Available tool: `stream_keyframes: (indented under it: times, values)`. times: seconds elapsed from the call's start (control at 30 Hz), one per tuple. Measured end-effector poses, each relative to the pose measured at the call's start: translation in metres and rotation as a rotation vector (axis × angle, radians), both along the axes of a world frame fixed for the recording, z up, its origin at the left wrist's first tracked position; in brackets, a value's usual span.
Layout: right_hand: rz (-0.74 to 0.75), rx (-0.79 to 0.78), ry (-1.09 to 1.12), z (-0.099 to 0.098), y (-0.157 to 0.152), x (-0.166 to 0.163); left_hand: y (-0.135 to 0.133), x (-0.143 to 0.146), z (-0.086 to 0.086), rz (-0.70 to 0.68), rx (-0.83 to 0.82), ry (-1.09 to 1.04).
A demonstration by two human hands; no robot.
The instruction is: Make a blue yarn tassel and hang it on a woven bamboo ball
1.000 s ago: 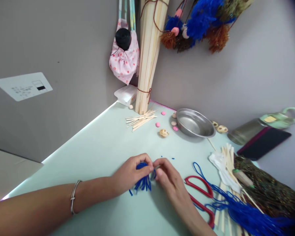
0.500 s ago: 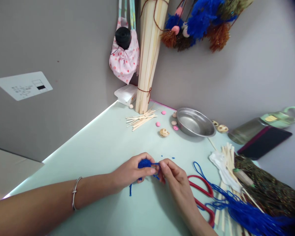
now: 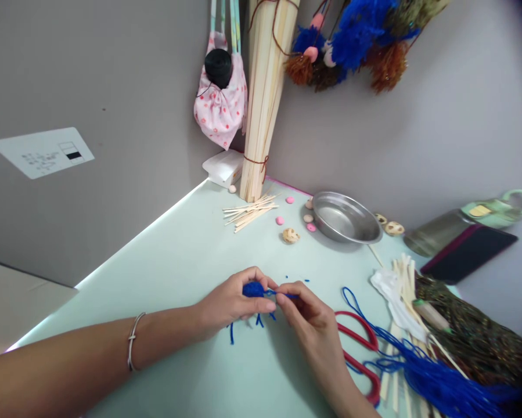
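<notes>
The pale green table (image 3: 173, 249) runs out of frame at the bottom. At its far corner stands a tall bundle of wooden strips (image 3: 265, 104), tied with brown cord, its top cut off. Hanging tassels (image 3: 360, 35) are likewise cropped by the upper edge. At lower right, the dark yarn (image 3: 474, 325) and blue skein (image 3: 443, 377) fade into blur. A white sheet (image 3: 43, 154) on the left panel carries print and a black rectangle; its characters are too small to read. A black spool (image 3: 218, 68) covers part of the pink bag (image 3: 219, 122).

The person's left hand (image 3: 230, 305) grasps a small blue yarn bundle (image 3: 254, 289) just above the table, partly hiding it behind thumb and fingers. The right hand (image 3: 310, 316), just beside it, pinches a blue strand (image 3: 270, 292) running from that bundle; the fingers conceal part of the strand. The scissors (image 3: 369, 330) show red handles, their blades hidden behind the right hand. Orange marks on the white box (image 3: 226, 167) are illegible. Tiny blue snippets (image 3: 306, 281) lie beyond the hands.
</notes>
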State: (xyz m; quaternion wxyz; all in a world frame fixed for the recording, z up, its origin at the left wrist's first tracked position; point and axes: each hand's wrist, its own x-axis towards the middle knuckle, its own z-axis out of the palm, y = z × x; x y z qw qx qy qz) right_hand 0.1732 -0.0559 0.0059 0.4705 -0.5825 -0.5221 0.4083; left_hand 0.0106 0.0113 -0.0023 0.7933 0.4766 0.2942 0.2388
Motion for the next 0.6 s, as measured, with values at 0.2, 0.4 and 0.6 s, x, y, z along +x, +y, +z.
stream_keyframes:
  times: [0.2, 0.4, 0.6]
  values:
    - [-0.038, 0.009, -0.042, -0.0002, -0.0030, 0.0004, -0.0002, -0.0014, 0.0030, 0.022, -0.014, 0.093]
    - [-0.086, -0.056, -0.034, 0.0016, -0.0017, 0.0039, -0.0029, -0.0004, 0.0060, -0.057, 0.079, 0.094]
    - [0.081, -0.140, -0.037, 0.0052, -0.0034, 0.0017, -0.0064, 0.0003, 0.0003, -0.019, 0.178, 0.111]
